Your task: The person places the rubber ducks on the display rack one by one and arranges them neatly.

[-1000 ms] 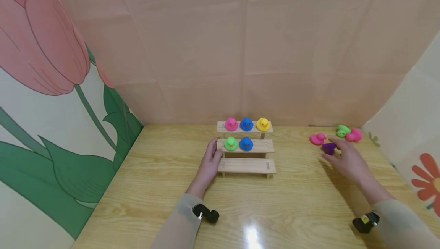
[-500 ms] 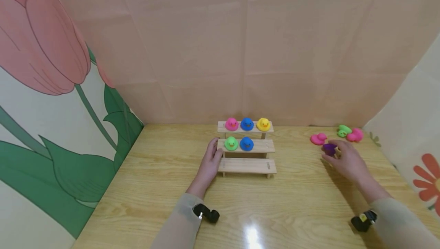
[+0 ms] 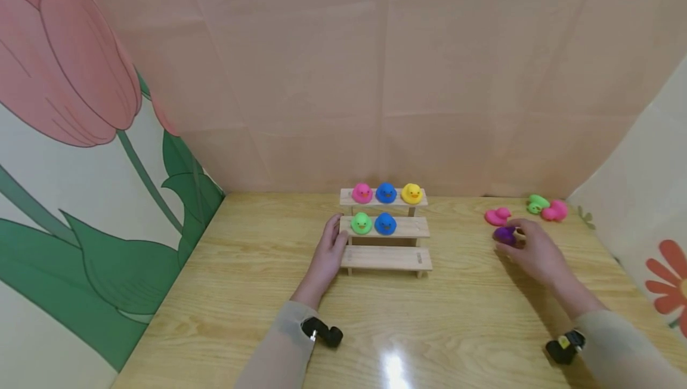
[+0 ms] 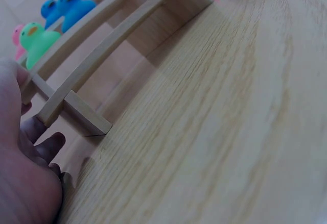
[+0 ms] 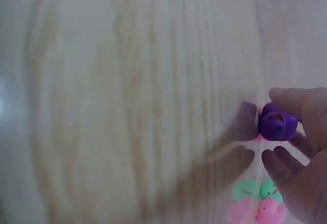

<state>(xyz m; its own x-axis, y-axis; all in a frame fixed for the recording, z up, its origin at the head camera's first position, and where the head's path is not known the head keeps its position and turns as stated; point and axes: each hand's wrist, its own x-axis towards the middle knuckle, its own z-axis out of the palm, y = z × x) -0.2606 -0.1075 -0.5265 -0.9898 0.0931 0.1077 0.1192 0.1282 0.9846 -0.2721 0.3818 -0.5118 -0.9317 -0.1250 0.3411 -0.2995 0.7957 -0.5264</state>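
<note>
A three-tier wooden display stand (image 3: 383, 258) is on the table, and my left hand (image 3: 329, 246) grips its left end, fingers around the edge in the left wrist view. Pink (image 3: 362, 193), blue (image 3: 386, 193) and yellow (image 3: 412, 193) rubber ducks sit on the top tier. The middle tier bears a green duck (image 3: 361, 223) and a blue duck (image 3: 385, 224); the bottom tier is bare. Over to the right, my right hand (image 3: 539, 252) pinches a purple rubber duck (image 5: 276, 124) between thumb and fingers, low over the table.
Just behind the purple duck lies a pink duck (image 3: 497, 216). Farther right, a green duck (image 3: 537, 204) lies tipped against another pink duck (image 3: 554, 210). A beige cloth wall (image 3: 300, 108) rises along the table's back edge.
My right hand has shifted slightly left with the purple duck, which has turned in the fingers. My left hand stays on the stand.
</note>
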